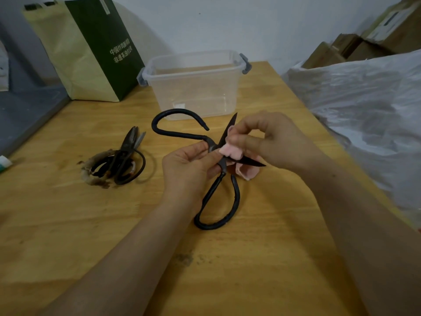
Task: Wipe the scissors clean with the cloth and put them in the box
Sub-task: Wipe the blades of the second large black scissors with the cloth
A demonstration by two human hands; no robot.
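Wooden counter [250,258] carries a clear box [193,92] near its far edge. Nothing is in it yet, and the wiping looks midway. Just in front of the box, the left hand [189,165] grips the open scissors [219,179] at the pivot, while the right hand [273,140] fingers pinch the pink cloth [232,151] around one blade. Other scissors [123,160] wait left of the box.

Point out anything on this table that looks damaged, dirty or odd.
The spare scissors lying on the table's left side have a frayed, dirty wrapping on one handle, and dark smudges stain the wood beside them.
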